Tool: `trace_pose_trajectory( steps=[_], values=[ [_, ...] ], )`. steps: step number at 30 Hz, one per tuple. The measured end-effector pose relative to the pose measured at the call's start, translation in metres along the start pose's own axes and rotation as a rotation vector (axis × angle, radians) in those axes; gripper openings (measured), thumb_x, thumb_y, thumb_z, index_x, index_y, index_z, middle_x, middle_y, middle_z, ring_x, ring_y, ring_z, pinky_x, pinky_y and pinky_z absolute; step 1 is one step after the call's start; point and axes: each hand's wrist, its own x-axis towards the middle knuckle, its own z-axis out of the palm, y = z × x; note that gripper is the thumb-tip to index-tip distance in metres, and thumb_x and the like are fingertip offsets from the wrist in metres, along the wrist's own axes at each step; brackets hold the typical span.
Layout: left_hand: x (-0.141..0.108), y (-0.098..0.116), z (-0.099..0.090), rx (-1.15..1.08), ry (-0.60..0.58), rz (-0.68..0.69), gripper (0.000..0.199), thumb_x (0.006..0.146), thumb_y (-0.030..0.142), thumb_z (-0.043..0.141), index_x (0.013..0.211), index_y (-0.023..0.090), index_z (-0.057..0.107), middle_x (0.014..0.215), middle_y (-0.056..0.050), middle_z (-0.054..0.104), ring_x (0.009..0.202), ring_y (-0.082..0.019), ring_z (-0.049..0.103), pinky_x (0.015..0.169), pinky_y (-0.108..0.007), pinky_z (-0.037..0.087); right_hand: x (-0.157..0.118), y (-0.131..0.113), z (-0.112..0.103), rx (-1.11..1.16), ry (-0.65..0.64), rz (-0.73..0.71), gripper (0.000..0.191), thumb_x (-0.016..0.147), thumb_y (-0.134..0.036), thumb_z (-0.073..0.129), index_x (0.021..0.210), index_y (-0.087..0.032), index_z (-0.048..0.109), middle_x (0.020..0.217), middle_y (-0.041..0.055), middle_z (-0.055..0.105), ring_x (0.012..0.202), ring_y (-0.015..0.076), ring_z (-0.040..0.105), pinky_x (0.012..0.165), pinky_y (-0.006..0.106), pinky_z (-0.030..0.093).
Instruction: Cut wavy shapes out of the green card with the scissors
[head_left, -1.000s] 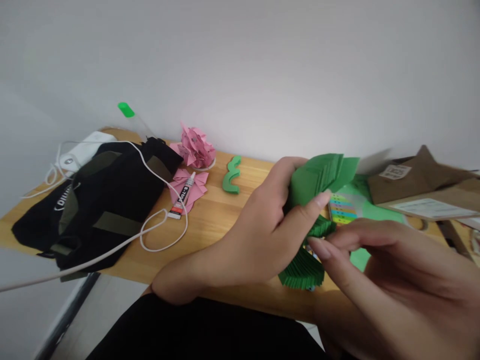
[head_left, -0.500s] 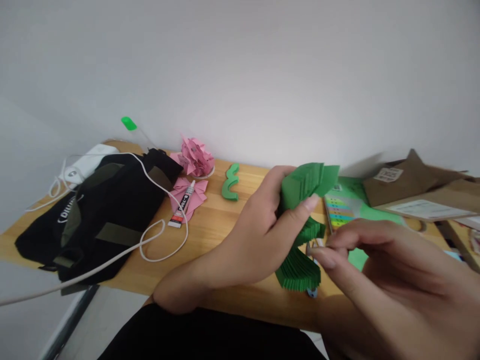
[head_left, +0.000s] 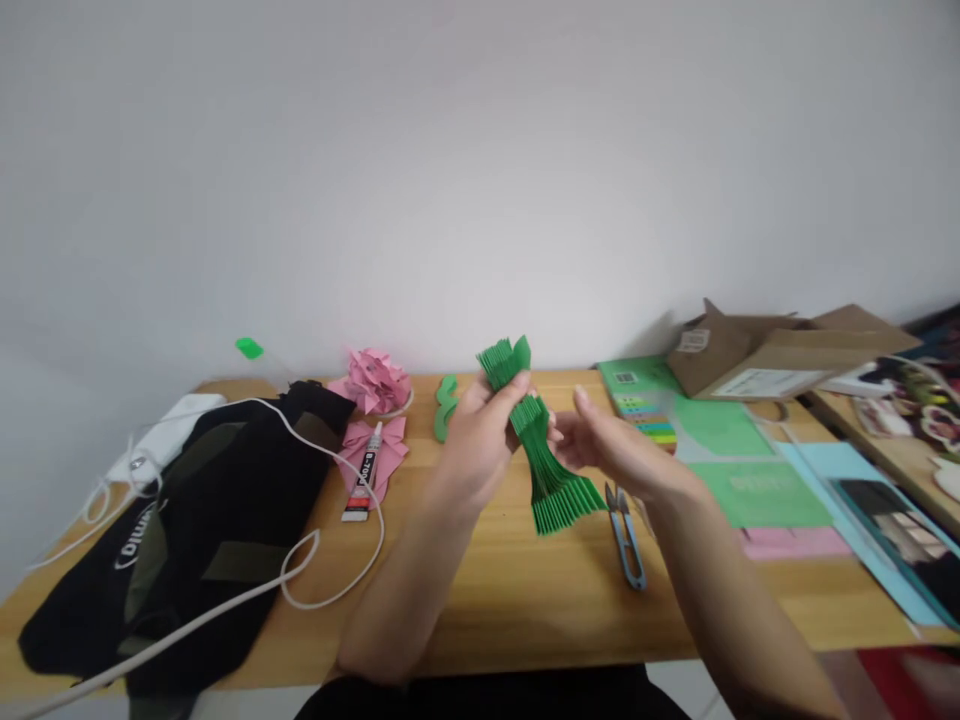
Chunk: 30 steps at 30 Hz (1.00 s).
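Observation:
My left hand [head_left: 491, 425] is closed round the middle of a green pleated paper bundle [head_left: 553, 470], whose many thin folds fan out at both ends. The longer fan hangs down to the right, and the shorter one with a pointed tip sticks up past my thumb. Close against the right side of the paper is my right hand [head_left: 607, 445], thumb raised and apart from the fingers. Its fingertips lie by the pleats; whether they press on the paper is unclear. Blue-handled thread snips [head_left: 628, 550] lie on the wooden table [head_left: 510, 590] below my right hand.
At left are a black bag [head_left: 217, 510], a white cable [head_left: 379, 540], a glue tube [head_left: 365, 475] on pink folded paper, a pink paper flower [head_left: 375, 380] and a green wavy piece [head_left: 444, 408]. At right are green packs [head_left: 757, 490], a cardboard box [head_left: 765, 355] and a phone [head_left: 892, 530].
Both hands and the green paper have moved away from me and to the left. My right hand's pinch has loosened, its thumb now apart. The view has shifted, showing the snips fully.

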Motion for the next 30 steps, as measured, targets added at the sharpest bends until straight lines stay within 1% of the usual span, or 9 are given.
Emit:
trace_pose_trajectory(
  steps=[4, 8, 11, 16, 18, 20, 22, 25, 30],
  values=[
    [-0.004, 0.002, -0.004, -0.002, 0.018, -0.043, 0.010, 0.086, 0.018, 0.057, 0.083, 0.017, 0.047, 0.064, 0.005, 0.052, 0.050, -0.009, 0.057, 0.045, -0.018, 0.043, 0.002, 0.027, 0.023, 0.474, -0.228, 0.093, 0.057, 0.085, -0.070, 0.040, 0.099, -0.017, 0.056, 0.068, 0.0034, 0.065, 0.054, 0.0166, 0.064, 0.044, 0.022, 0.043],
    [-0.016, 0.001, -0.015, 0.104, 0.048, 0.022, 0.011, 0.087, 0.016, 0.057, 0.083, 0.017, 0.047, 0.062, 0.005, 0.051, 0.051, -0.009, 0.057, 0.043, -0.017, 0.039, -0.012, 0.042, 0.056, 0.712, -0.223, 0.109, 0.041, 0.095, -0.051, 0.037, 0.095, -0.016, 0.057, 0.064, 0.0022, 0.062, 0.056, 0.0135, 0.063, 0.049, 0.021, 0.043],
    [-0.022, -0.001, -0.018, 0.105, 0.008, 0.096, 0.011, 0.089, 0.011, 0.053, 0.081, 0.016, 0.047, 0.061, 0.006, 0.050, 0.054, -0.007, 0.057, 0.059, -0.020, 0.048, -0.020, 0.038, 0.067, 0.720, -0.150, 0.094, 0.031, 0.098, -0.035, 0.033, 0.090, -0.017, 0.059, 0.055, -0.0038, 0.050, 0.048, 0.0095, 0.052, 0.050, 0.021, 0.040],
    [-0.021, -0.001, -0.009, 0.137, -0.099, 0.167, 0.007, 0.092, 0.015, 0.050, 0.085, 0.015, 0.051, 0.071, 0.004, 0.057, 0.075, -0.009, 0.066, 0.078, -0.024, 0.051, -0.031, 0.017, 0.047, 0.475, 0.033, 0.021, 0.025, 0.095, -0.026, 0.036, 0.079, -0.020, 0.054, 0.051, -0.0074, 0.035, 0.042, 0.0083, 0.036, 0.045, 0.022, 0.031],
    [-0.018, 0.001, -0.011, 0.192, -0.164, 0.111, 0.003, 0.091, 0.018, 0.053, 0.092, 0.015, 0.055, 0.081, 0.001, 0.064, 0.089, -0.013, 0.068, 0.087, -0.028, 0.051, -0.034, 0.014, 0.029, 0.275, 0.080, -0.051, 0.018, 0.089, -0.033, 0.046, 0.077, -0.020, 0.052, 0.052, -0.0076, 0.035, 0.042, 0.0082, 0.035, 0.044, 0.023, 0.031],
    [-0.012, 0.001, -0.021, 0.258, -0.223, 0.018, 0.010, 0.090, 0.022, 0.056, 0.099, 0.016, 0.058, 0.090, -0.002, 0.068, 0.097, -0.017, 0.068, 0.091, -0.033, 0.050, -0.036, 0.018, 0.009, 0.040, 0.112, -0.097, 0.025, 0.080, -0.044, 0.054, 0.074, -0.020, 0.049, 0.054, -0.0072, 0.039, 0.042, 0.0078, 0.037, 0.043, 0.023, 0.032],
    [-0.004, -0.003, -0.036, 0.325, -0.210, -0.089, 0.024, 0.088, 0.034, 0.061, 0.103, 0.016, 0.059, 0.090, -0.005, 0.070, 0.092, -0.019, 0.069, 0.084, -0.033, 0.053, -0.036, 0.027, -0.010, -0.122, 0.109, -0.087, 0.033, 0.075, -0.051, 0.058, 0.072, -0.020, 0.050, 0.055, -0.0058, 0.045, 0.042, 0.0078, 0.040, 0.042, 0.023, 0.035],
    [0.009, -0.015, -0.058, 0.516, -0.187, -0.226, 0.035, 0.085, 0.042, 0.062, 0.108, 0.016, 0.059, 0.095, -0.010, 0.071, 0.083, -0.017, 0.069, 0.075, -0.031, 0.056, -0.035, 0.044, -0.030, -0.302, 0.066, -0.038, 0.029, 0.078, -0.047, 0.055, 0.073, -0.018, 0.052, 0.056, -0.0025, 0.053, 0.043, 0.0093, 0.047, 0.043, 0.023, 0.038],
    [0.025, -0.036, -0.079, 0.749, -0.268, -0.334, 0.041, 0.064, 0.030, 0.081, 0.098, 0.014, 0.064, 0.089, -0.008, 0.071, 0.076, -0.015, 0.067, 0.068, -0.028, 0.056, -0.030, 0.061, -0.038, -0.732, 0.072, -0.032, 0.016, 0.088, -0.028, 0.049, 0.079, -0.017, 0.056, 0.060, 0.0009, 0.062, 0.052, 0.0128, 0.056, 0.054, 0.024, 0.040]
  ],
)
